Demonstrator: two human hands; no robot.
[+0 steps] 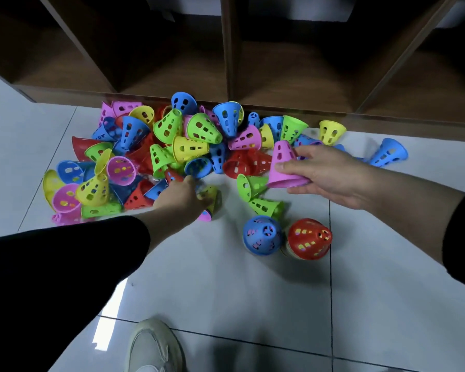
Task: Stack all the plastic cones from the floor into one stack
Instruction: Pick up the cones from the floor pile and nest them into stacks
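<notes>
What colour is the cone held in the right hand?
Pink, with small cut-out holes. The head view shows the cone gripped by the right hand.

My right hand [325, 175] is wrapped around a pink cone [283, 167], wide end down, just off the floor. My left hand [183, 194] is down at the edge of the big pile of cones [156, 151], fingers on a blurry yellow cone [211, 196], can't tell how firm the grip is. Two stacks stand near me on the white tile floor [226, 291], one blue-topped [262, 234], one red-topped [309, 238]. Dark wooden shelves [226, 63] behind it all, my shoe [153, 347] at the bottom.
</notes>
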